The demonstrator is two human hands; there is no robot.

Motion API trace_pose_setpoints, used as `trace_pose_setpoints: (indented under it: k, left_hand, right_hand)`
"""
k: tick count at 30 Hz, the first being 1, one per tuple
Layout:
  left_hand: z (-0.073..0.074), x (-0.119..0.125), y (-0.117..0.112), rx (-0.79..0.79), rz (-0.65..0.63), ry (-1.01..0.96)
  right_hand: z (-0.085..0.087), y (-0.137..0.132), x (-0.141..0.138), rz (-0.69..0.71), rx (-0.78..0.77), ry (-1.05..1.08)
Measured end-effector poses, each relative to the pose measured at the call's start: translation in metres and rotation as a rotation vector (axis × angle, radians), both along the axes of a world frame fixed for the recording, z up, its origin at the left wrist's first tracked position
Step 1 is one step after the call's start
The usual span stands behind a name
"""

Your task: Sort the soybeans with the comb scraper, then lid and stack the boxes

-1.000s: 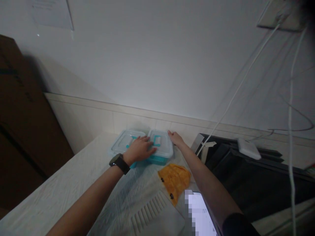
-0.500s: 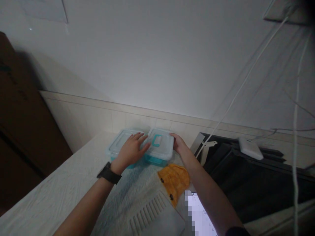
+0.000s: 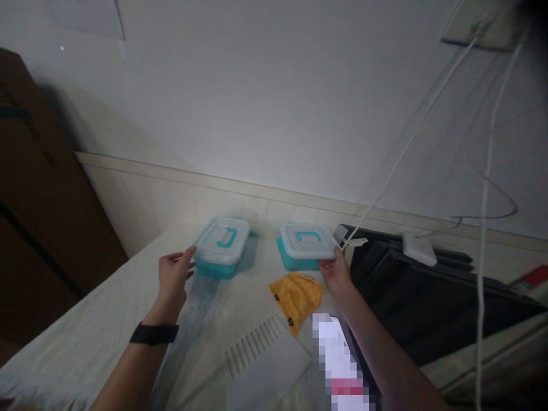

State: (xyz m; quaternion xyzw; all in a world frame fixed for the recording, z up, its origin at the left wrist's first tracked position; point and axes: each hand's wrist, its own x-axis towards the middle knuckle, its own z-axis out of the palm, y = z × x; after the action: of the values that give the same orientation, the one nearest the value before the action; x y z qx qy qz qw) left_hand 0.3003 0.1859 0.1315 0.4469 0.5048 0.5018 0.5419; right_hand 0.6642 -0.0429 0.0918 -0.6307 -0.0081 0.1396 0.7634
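Two teal plastic storage boxes with clear lids and teal handles stand apart near the wall. At the near left corner of the left storage box (image 3: 222,242), my left hand (image 3: 173,279) has its thumb against the lid edge and its fingers curled by the side. My right hand (image 3: 338,271) grips the near right corner of the right storage box (image 3: 306,245), thumb on the lid and fingers at the side below. That box looks slightly tilted. A dark watch band (image 3: 154,334) circles my left wrist.
In front of the boxes lie a crumpled yellow cloth (image 3: 297,297), a white slotted piece (image 3: 265,359) and a lit phone (image 3: 342,359). Black panels (image 3: 411,302) and a white device (image 3: 418,249) are at right, with white cables (image 3: 402,162) hanging. A brown carton (image 3: 38,188) stands left.
The two boxes, side by side before, are now apart. My right hand has moved right with its box. My left hand has gone from over the boxes to the left box's outer corner.
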Motion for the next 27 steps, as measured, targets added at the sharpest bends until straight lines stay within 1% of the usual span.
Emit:
trace_pose_setpoints:
  k: [2,4,6,7,9,10,11,12,14,15,17,19,22,27]
  left_hand:
    - [0.003,0.002,-0.008,-0.087,-0.072,-0.055]
    - [0.006,0.003,-0.016,-0.157,-0.099,-0.106]
    - [0.009,0.004,-0.021,-0.212,-0.112,-0.155]
    - [0.01,0.005,-0.024,-0.236,-0.123,-0.179]
    - [0.012,0.008,-0.027,-0.277,-0.153,-0.22]
    - [0.013,0.01,-0.029,-0.296,-0.17,-0.237]
    - [0.014,0.013,-0.03,-0.316,-0.185,-0.25]
    - [0.015,0.015,-0.031,-0.334,-0.197,-0.26]
    - [0.016,0.018,-0.033,-0.366,-0.214,-0.277]
    - [0.016,0.019,-0.033,-0.378,-0.216,-0.284]
    - [0.016,0.021,-0.033,-0.394,-0.21,-0.296]
    - [0.016,0.02,-0.033,-0.407,-0.2,-0.307]
    - [0.015,0.02,-0.033,-0.414,-0.196,-0.33]
    - [0.016,0.021,-0.032,-0.421,-0.176,-0.376]
  right_hand:
    - [0.003,-0.012,-0.001,0.038,-0.081,-0.017]
    - [0.008,-0.028,-0.002,0.068,-0.183,-0.051]
    - [0.014,-0.045,-0.004,0.054,-0.28,-0.12]
    - [0.018,-0.051,-0.004,0.02,-0.355,-0.222]
    - [0.028,-0.055,-0.003,-0.066,-0.581,-0.557]
    - [0.034,-0.052,-0.002,-0.087,-0.715,-0.755]
    - [0.04,-0.044,0.001,-0.077,-0.844,-0.947]
    - [0.045,-0.034,0.006,-0.025,-0.943,-1.091]
    - [0.054,-0.006,0.016,0.182,-1.025,-1.273]
    - [0.056,0.008,0.021,0.293,-1.056,-1.312]
    - [0.056,0.033,0.032,0.468,-1.12,-1.267]
    - [0.052,0.049,0.04,0.558,-1.161,-1.185]
    - [0.047,0.054,0.05,0.59,-1.175,-1.149]
    - [0.045,0.048,0.056,0.602,-1.193,-1.138]
